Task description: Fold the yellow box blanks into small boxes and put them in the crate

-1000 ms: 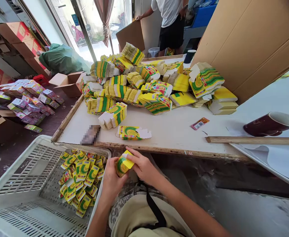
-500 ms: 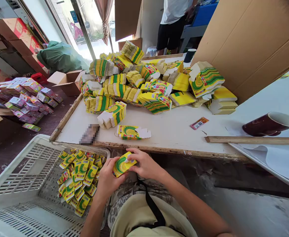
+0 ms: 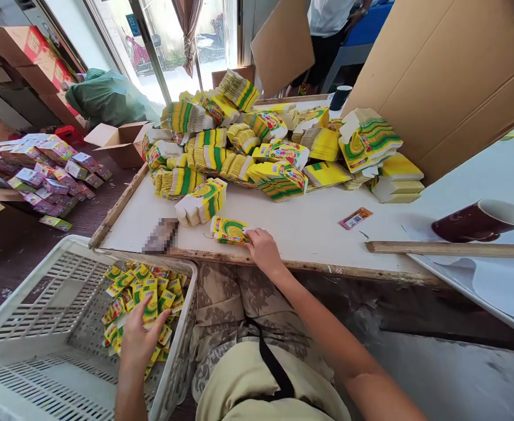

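Observation:
Above the white plastic crate (image 3: 190, 327), my left hand (image 3: 138, 339) has its thumb and fingers spread, with nothing between them. Under it lies a heap of small yellow folded boxes (image 3: 169, 301). My right hand (image 3: 263, 250) pinches the right end of a flat yellow-and-green carton (image 3: 228, 228) near the table's front edge. Whether that is one carton or a thin stack, I cannot tell. Just behind it, a bundle of flat cartons (image 3: 206, 199) rests on the white table (image 3: 309, 237).
Piled bundles of yellow cartons (image 3: 239, 146) cover the table's back. To the right are a small pink packet (image 3: 355, 218), a wooden strip (image 3: 454, 249) and a dark red mug (image 3: 467, 221). A large cardboard sheet (image 3: 436, 76) leans behind. A person (image 3: 329, 20) stands beyond.
My left hand has moved left and down over the crate, no longer holding the yellow box. My right hand has gone up to the table and gripped the carton. The person behind has shifted right.

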Available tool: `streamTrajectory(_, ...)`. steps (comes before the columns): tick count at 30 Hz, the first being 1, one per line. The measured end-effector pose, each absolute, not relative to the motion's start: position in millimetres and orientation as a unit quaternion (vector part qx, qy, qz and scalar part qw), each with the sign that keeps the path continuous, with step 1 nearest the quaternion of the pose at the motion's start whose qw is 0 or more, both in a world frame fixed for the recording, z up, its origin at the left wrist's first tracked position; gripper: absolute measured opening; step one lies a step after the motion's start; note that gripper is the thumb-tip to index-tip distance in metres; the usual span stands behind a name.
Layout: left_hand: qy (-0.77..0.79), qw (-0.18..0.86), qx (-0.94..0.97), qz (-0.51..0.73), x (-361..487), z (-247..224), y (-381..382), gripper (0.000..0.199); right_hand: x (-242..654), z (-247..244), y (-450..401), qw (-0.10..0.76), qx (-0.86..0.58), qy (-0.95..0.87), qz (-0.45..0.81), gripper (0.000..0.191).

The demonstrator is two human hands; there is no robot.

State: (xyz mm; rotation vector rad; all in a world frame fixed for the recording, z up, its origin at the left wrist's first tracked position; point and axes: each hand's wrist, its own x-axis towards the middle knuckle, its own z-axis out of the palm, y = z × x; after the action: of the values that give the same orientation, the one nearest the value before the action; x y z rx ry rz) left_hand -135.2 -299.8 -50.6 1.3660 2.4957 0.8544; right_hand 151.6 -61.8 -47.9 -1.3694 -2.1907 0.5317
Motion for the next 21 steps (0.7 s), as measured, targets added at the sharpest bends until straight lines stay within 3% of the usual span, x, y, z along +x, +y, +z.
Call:
streamTrajectory(5, 0.765, 0.220, 0.470, 0.381, -86.5, -51.3, -268.8, 0.052, 150.5, -35.6, -64.1, 0.272, -0.505, -0.795, 0.196, 0.030)
streamTrajectory(11, 0.576, 0.443, 0.363, 0.583, -26.9, -52.6, -220.0, 0.061, 147.4, -14.1, -99.3, 0.331, -0.440, -0.782, 0.290, 0.015)
streamTrajectory(16, 0.512, 0.429, 0.274, 0.692, 4.9, -43.0, -193.2, 0.060, 137.8, -10.4, -141.0, 0.333, -0.306, -0.749, 0.485, 0.013)
streamTrajectory(21, 0.540, 0.357, 0.288, 0.706, 10.6, -34.0, -200.3, 0.059, 129.4, -17.4, -153.2, 0.363, -0.248, -0.560, 0.703, 0.025)
